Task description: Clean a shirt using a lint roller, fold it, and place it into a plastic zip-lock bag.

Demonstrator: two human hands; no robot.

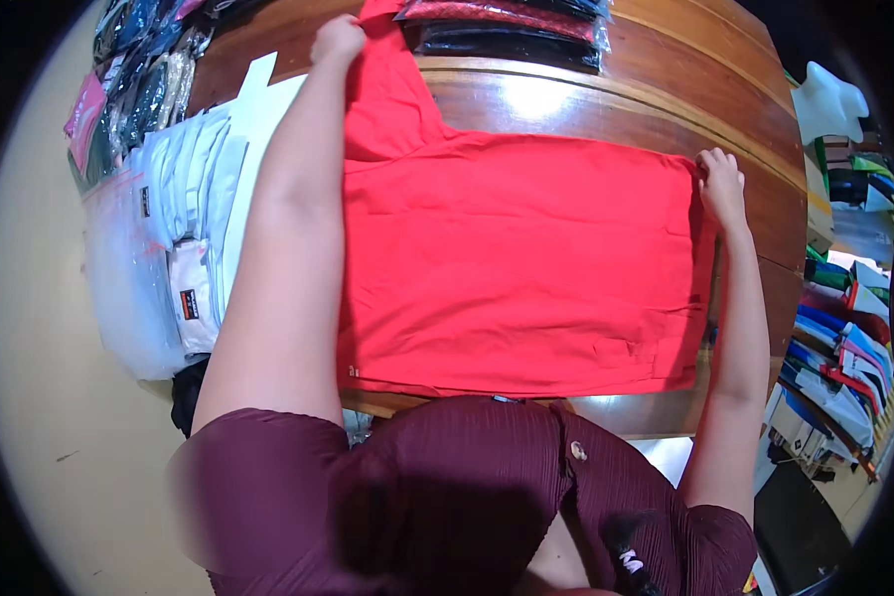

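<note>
A red shirt (521, 261) lies spread on the wooden table, its hem to the right and one sleeve (387, 89) stretched towards the far side. At the top of the picture, my left hand (339, 39) pinches the edge of that sleeve. My left forearm crosses the shirt's left end and hides the collar area. Over on the right, my right hand (723, 186) grips the far corner of the hem with bent fingers. Light creases run along the body of the cloth, and its near edge lies close to my torso.
Folded pale shirts (194, 164) and clear plastic bags (127, 283) lie left of my arm, beside a white board (283, 93). Bagged garments (506, 33) are stacked on the wooden table (663, 112). Off its right side are a white mannequin (831, 104) and piled clothes (842, 350).
</note>
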